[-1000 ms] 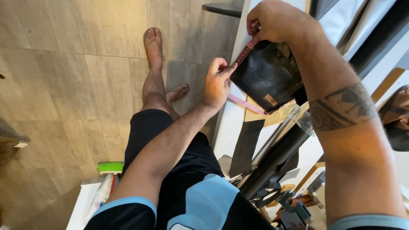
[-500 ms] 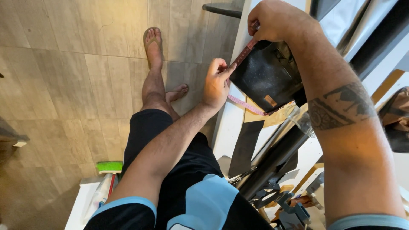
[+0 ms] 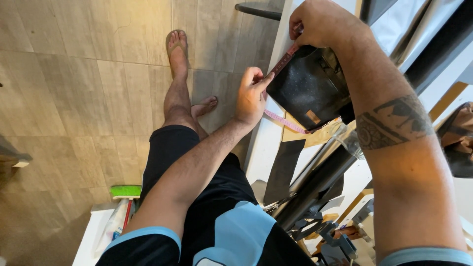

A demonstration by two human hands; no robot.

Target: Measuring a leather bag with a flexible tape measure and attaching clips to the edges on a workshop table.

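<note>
Tape lies along the black bag's edge at the bench rim; our left hand and right hand pinch it. We should keep it taut and flush.

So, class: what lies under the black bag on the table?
Under the black bag a pink measuring tape and tan sheet stick out on the white table; anything further beneath is covered.

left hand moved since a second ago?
No. The left hand stays pinching the pink tape measure at the black bag's corner, same spot against the table edge.
</note>
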